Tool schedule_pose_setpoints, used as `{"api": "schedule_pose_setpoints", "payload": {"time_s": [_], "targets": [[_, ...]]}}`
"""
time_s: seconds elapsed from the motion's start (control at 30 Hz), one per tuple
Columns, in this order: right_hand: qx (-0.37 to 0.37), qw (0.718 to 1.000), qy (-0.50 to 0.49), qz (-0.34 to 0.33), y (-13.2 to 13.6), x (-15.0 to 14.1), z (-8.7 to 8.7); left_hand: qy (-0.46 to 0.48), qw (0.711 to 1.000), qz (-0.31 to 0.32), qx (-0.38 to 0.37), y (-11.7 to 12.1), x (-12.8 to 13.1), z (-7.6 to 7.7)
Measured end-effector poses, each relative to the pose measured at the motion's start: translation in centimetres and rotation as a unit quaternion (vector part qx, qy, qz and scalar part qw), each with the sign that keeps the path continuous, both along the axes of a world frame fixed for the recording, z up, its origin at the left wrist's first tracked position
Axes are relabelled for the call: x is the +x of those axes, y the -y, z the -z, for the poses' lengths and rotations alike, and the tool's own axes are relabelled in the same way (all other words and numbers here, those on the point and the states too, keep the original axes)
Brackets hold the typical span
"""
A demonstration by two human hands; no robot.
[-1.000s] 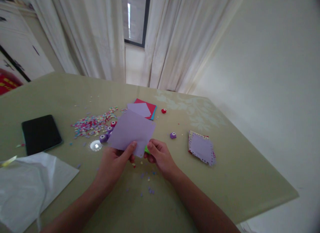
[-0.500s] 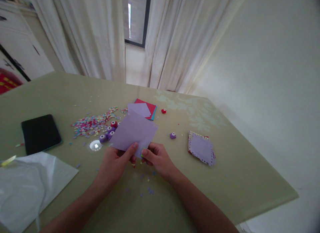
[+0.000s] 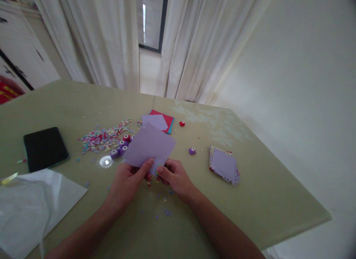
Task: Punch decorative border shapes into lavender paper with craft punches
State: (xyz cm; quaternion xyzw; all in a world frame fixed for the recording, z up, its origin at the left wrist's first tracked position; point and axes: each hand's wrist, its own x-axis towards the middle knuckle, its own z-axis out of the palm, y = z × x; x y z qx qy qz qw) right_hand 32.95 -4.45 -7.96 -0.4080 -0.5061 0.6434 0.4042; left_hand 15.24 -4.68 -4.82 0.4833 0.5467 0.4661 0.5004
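Over the table, both my hands hold a square sheet of light purple paper (image 3: 150, 146). My left hand (image 3: 132, 177) pinches its lower left edge, thumb on top and fingers underneath. At the near corner, my right hand (image 3: 174, 175) is closed, its thumb pressing down by a small bright green object (image 3: 158, 168) that is mostly hidden by the fingers. The sheet's far and right corners have tiny cut-outs. Beyond it lie purple and red sheets (image 3: 168, 120), partly covered. Several small purple and red paper punches (image 3: 122, 149) with eye-like white tops sit to the left.
Colourful paper confetti (image 3: 102, 136) is heaped at left, with loose bits near my hands. A black tablet (image 3: 46, 148), a clear round lid (image 3: 106, 161) and a white plastic bag (image 3: 33, 207) are left. Edge-punched papers (image 3: 224, 165), a purple punch (image 3: 192, 150) and a red one (image 3: 182, 123) lie right.
Almost nothing differs. My right thumb has shifted very slightly over the near corner; the sheet and my left hand stay where they were.
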Motion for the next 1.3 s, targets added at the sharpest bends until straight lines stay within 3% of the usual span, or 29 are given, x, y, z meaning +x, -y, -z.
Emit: {"api": "schedule_pose_setpoints", "payload": {"time_s": [0.87, 1.13, 1.3], "targets": [[-0.03, 0.999, -0.009, 0.027, 0.2, -0.8, -0.6, 0.011, 1.0, -0.006, 0.004, 0.1, 0.1, 0.3], [-0.009, 0.999, -0.006, 0.038, 0.4, -1.0, -1.3, 0.012, 1.0, 0.0, 0.007, 0.1, 0.2, 0.4], [-0.049, 0.998, -0.027, 0.042, 0.4, -0.9, -0.8, 0.019, 1.0, -0.004, 0.007, 0.1, 0.1, 0.2]]}}
